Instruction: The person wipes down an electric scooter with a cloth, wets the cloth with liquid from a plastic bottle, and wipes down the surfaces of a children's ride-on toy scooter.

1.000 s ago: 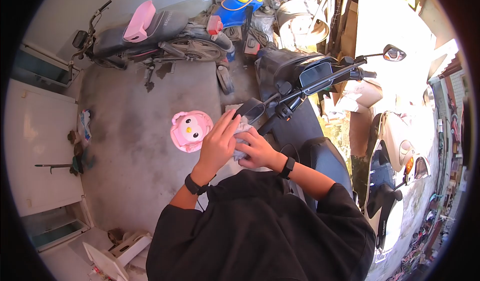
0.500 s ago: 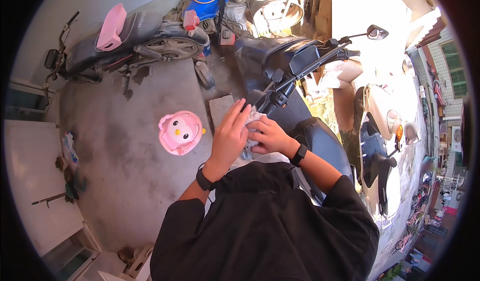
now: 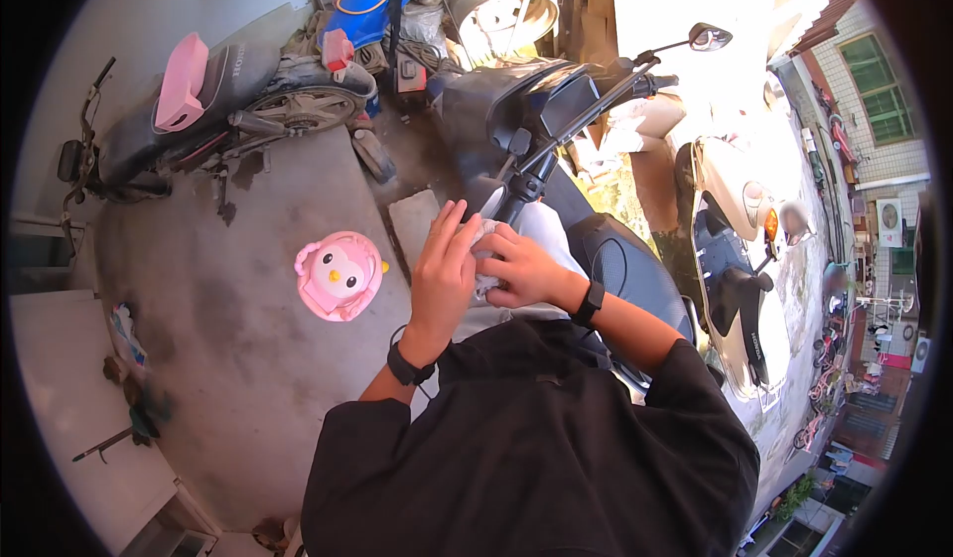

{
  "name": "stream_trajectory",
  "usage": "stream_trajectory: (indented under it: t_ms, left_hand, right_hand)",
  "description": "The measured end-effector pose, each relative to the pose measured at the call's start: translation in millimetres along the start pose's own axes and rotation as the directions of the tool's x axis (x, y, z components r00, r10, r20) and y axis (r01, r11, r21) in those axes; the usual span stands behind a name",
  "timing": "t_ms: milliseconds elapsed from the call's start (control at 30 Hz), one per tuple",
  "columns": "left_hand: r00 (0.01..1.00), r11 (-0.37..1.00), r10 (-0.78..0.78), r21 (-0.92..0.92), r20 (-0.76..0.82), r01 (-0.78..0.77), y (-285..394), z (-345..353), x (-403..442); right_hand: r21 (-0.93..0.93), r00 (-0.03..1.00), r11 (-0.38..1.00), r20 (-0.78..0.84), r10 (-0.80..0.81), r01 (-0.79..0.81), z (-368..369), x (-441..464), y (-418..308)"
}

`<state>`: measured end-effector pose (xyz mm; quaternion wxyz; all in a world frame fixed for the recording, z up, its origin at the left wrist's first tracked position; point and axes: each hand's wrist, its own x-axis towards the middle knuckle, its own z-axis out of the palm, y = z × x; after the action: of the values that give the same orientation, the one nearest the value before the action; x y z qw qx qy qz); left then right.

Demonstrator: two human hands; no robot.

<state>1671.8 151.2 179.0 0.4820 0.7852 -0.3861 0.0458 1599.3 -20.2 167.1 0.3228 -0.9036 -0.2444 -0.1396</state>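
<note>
My right hand [image 3: 526, 269] has its fingers bent around a crumpled pale cloth [image 3: 486, 281]. Beside it, my left hand [image 3: 442, 274] lies against the cloth's left side with fingers stretched out. Just beyond my fingertips is a round mirror [image 3: 486, 198] on the near handlebar [image 3: 531, 180] of a dark scooter; my hands hide its lower part and any contact with it. The scooter's black seat [image 3: 635, 269] extends to the right of my right forearm. A dark band sits on each wrist.
A pink penguin-faced bucket [image 3: 340, 277] stands on the concrete floor to the left. Behind it leans a motorcycle [image 3: 238, 90] with a pink basket [image 3: 184, 80] on its seat. A blue sprayer tank [image 3: 362, 11] is at the back; a cream scooter [image 3: 730, 219] is at right.
The whole view has shifted, so the surroundings sit further left. Both hands stay at the cloth, and the mirror's face shows brighter beyond my fingertips.
</note>
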Motion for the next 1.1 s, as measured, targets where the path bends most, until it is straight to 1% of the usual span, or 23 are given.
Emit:
stream_trajectory:
  t_ms: [33,67,133,167,233,267,367,400,500,533,633,700,767,800,867,900,967,1100]
  left_hand:
    - [1.0,1.0,-0.013,0.018,-0.016,0.013,1.1,0.8,-1.6]
    - [0.999,0.999,-0.038,-0.003,-0.034,0.038,5.5,1.0,-3.3]
    - [0.992,0.996,0.086,0.035,-0.097,-0.083,4.7,4.4,-12.4]
    - [0.98,0.988,0.149,0.055,-0.132,-0.143,6.5,8.5,-14.4]
    - [0.973,0.976,0.207,-0.047,-0.104,-0.212,19.8,18.3,-19.2]
    - [0.966,0.964,0.241,-0.095,-0.092,-0.25,25.4,25.4,-14.6]
    - [0.963,0.942,0.224,-0.22,-0.151,-0.253,46.1,59.6,20.8]
    - [0.966,0.942,0.223,-0.227,-0.131,-0.248,48.7,73.1,35.6]
    - [0.994,0.959,0.096,-0.264,-0.044,-0.105,60.7,110.2,80.8]
    - [0.999,0.953,0.05,-0.3,0.015,-0.043,56.6,127.4,91.3]
    - [0.999,0.957,0.021,-0.29,0.024,-0.014,41.2,181.0,125.3]
    - [0.999,0.982,-0.026,-0.189,0.026,0.031,32.2,212.0,144.7]
    - [0.996,0.99,-0.084,-0.106,0.043,0.088,21.7,237.1,158.0]
    - [0.997,0.997,-0.068,-0.022,0.037,0.069,17.9,244.2,165.2]
    - [0.995,0.997,-0.08,0.023,0.061,0.078,12.9,254.5,174.3]
    - [0.993,0.996,-0.086,0.045,0.076,0.083,12.6,259.4,177.8]
    - [0.993,0.996,-0.084,0.016,0.082,0.083,16.4,270.5,187.7]
    - [0.991,0.998,-0.065,0.017,0.114,0.063,25.1,301.5,213.5]
  right_hand:
    - [-0.007,0.999,0.999,0.004,-0.033,0.033,-1.8,1.7,3.8]
    - [-0.01,0.998,0.998,0.004,-0.059,0.059,-1.6,1.0,5.6]
    - [-0.017,0.991,0.991,-0.005,-0.131,0.131,-10.5,4.4,5.9]
    - [-0.033,0.992,0.992,0.003,-0.124,0.124,-20.5,5.5,6.4]
    - [-0.066,0.994,0.991,0.02,-0.111,0.112,-41.1,1.6,12.0]
    - [-0.102,0.992,0.988,-0.028,-0.121,0.117,-49.6,-1.3,17.9]
    - [-0.168,0.985,0.983,-0.143,-0.092,0.068,-73.6,-12.5,39.4]
    - [-0.196,0.981,0.979,-0.173,-0.087,0.052,-79.9,-20.7,50.9]
    - [-0.225,0.963,0.964,-0.256,0.085,-0.145,-101.6,-39.0,83.4]
    - [-0.238,0.934,0.952,-0.343,0.103,-0.193,-107.8,-37.0,92.9]
    - [-0.188,0.869,0.925,-0.443,0.221,-0.331,-110.3,-43.6,136.4]
    - [-0.171,0.846,0.905,-0.454,0.279,-0.39,-105.2,-49.4,169.4]
    - [-0.114,0.829,0.89,-0.433,0.355,-0.441,-100.3,-57.2,197.5]
    - [-0.158,0.834,0.88,-0.43,0.347,-0.448,-103.7,-57.3,203.7]
    - [-0.246,0.846,0.854,-0.414,0.336,-0.459,-114.0,-59.0,213.3]
    - [-0.236,0.845,0.857,-0.417,0.336,-0.458,-117.5,-62.0,220.5]
    - [-0.209,0.835,0.861,-0.428,0.346,-0.464,-122.1,-68.1,233.9]
    - [-0.233,0.821,0.856,-0.478,0.313,-0.462,-148.5,-82.1,266.0]
